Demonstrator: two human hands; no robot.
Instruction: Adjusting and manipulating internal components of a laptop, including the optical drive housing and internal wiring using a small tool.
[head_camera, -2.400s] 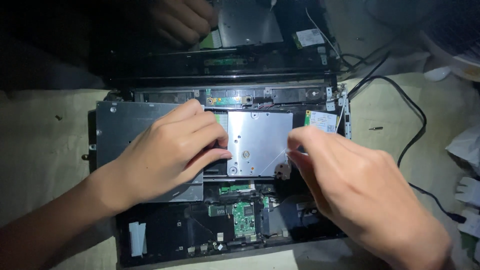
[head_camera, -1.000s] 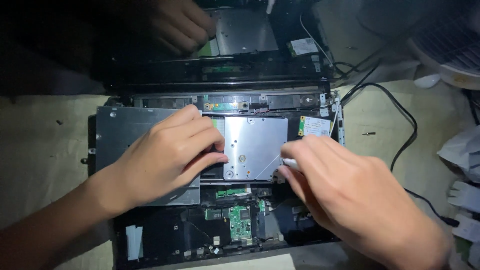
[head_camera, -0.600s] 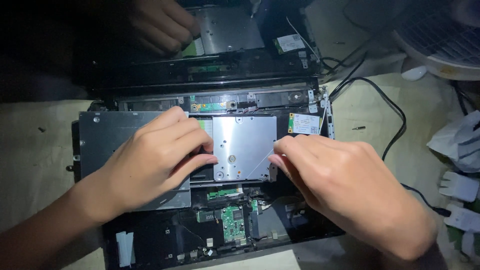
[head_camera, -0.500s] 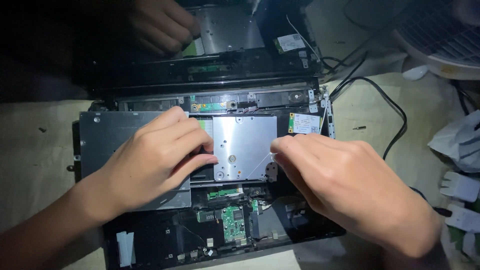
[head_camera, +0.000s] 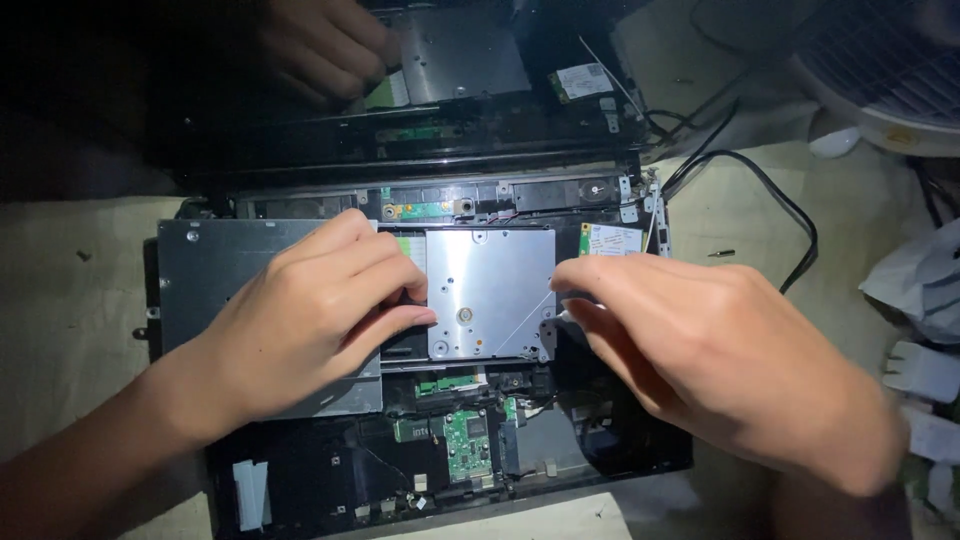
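Observation:
An opened laptop chassis (head_camera: 330, 470) lies on a beige surface with its boards bare. My left hand (head_camera: 300, 320) rests flat on a grey metal cover (head_camera: 215, 265), its fingertips at the left edge of a shiny silver plate (head_camera: 490, 285). My right hand (head_camera: 720, 350) is at that plate's right edge, thumb and forefinger pinched on a small pale object (head_camera: 566, 316). What that object is I cannot tell.
A green circuit board (head_camera: 463, 445) sits below the plate and a small white card (head_camera: 610, 240) to its right. The dark screen (head_camera: 450, 90) behind mirrors a hand and the plate. A black cable (head_camera: 790, 215) runs right, near a fan (head_camera: 880, 80) and white wrappings (head_camera: 920, 290).
My right hand's pinched fingers have shifted slightly along the silver plate's right edge. My left hand has stayed on the grey cover. The camera view has drifted a little.

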